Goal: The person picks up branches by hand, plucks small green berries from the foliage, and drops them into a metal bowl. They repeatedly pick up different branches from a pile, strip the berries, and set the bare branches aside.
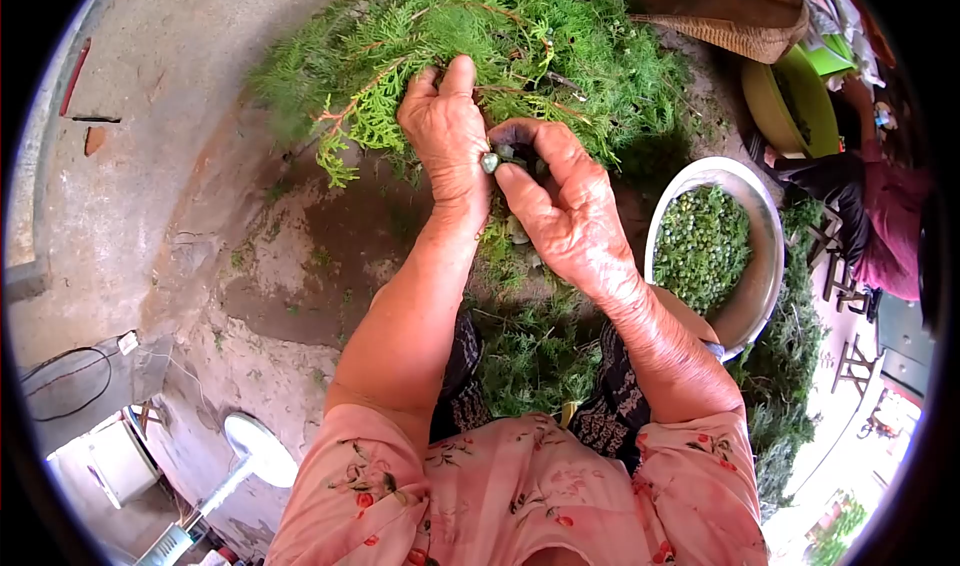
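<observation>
My left hand (440,131) is closed on a leafy green conifer branch (375,76), with its thumb and fingers pinched at the stem. Just beside its wrist, my right hand (560,201) is curled, holding several small pale green cones (490,162) between thumb and fingers. Part of what lies in that palm is hidden. Beyond both hands spreads a large heap of cut conifer branches (600,51). Right of my right forearm stands a metal basin (768,266), holding many small green cones (700,241) mixed with leaf bits.
A yellow-green tub (765,106) stands at the far right, near a woven sack (740,21). Another person in a dark pink top (890,226) sits at the right edge. A white standing fan (262,451) is at lower left. More branches (540,356) lie between my legs.
</observation>
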